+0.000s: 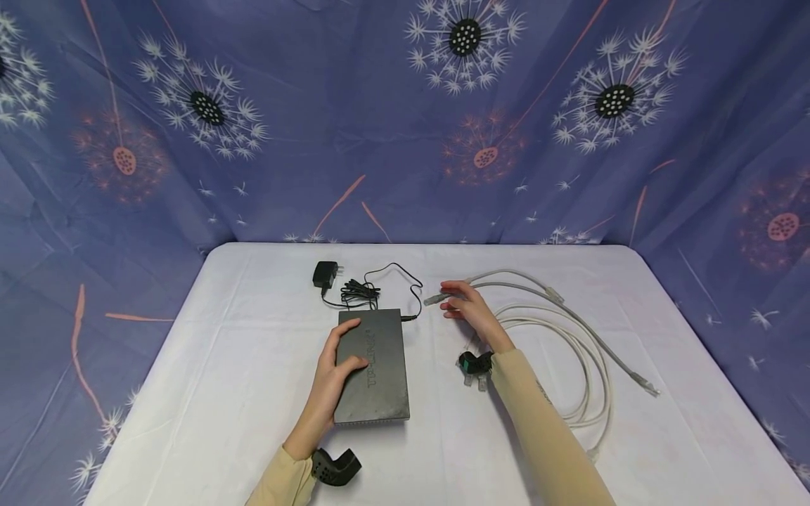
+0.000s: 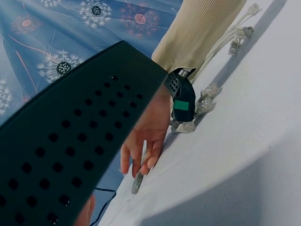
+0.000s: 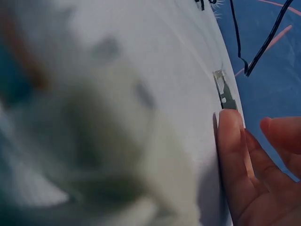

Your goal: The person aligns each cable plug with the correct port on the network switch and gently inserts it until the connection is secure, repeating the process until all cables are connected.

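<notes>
My left hand [image 1: 329,372] grips a black network switch [image 1: 386,379] by its left side. The thumb and a finger lie over its top, where TP-LINK lettering shows. In the left wrist view, rows of holes mark the side wall of the switch [image 2: 70,136]. Beyond it, my right hand [image 2: 150,125] reaches down over the end of a grey network cable [image 1: 522,287]. The fingers of that hand are spread rather than closed together. In the right wrist view, the cable's clear plug [image 3: 223,89] shows just past a fingertip [image 3: 229,120].
A black power adapter [image 1: 325,273] stands behind the switch, with its bundled cord [image 1: 359,292] running to the switch's back. Coiled white cables [image 1: 585,351] lie at the right, partly under the right sleeve [image 1: 538,414]. Small clear plugs [image 1: 476,381] rest near the right wrist.
</notes>
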Available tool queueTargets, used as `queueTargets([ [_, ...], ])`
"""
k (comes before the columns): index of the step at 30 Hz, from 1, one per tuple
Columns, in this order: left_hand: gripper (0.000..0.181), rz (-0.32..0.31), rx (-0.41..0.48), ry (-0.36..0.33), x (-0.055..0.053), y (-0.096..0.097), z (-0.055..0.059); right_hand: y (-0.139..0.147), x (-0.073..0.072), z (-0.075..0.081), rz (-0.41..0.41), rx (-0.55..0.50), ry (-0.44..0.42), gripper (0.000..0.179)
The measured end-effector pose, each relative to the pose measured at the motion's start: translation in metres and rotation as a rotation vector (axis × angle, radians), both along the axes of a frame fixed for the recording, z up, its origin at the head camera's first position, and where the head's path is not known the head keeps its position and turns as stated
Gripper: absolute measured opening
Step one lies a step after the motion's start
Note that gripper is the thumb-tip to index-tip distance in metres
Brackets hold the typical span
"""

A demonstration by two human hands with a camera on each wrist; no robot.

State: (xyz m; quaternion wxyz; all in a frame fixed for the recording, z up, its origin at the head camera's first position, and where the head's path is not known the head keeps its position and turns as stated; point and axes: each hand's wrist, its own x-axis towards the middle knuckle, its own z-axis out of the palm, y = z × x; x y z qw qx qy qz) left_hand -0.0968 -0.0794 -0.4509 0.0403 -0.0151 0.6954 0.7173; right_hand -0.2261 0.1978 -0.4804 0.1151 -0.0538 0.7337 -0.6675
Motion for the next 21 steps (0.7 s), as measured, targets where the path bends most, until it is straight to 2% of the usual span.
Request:
queueTargets([
  [13, 0.063, -0.008, 0.006, -0.009, 0.0016, 0.0000, 0.0001, -0.0009, -0.0009, -0.0043, -0.063, -0.021, 0.003, 0.035],
  [21, 0.062, -0.015, 0.007, -0.006, 0.0015, 0.0004, -0.0014, -0.0024, 0.0021, -0.0028, -0.111, 0.037, 0.053, 0.034],
])
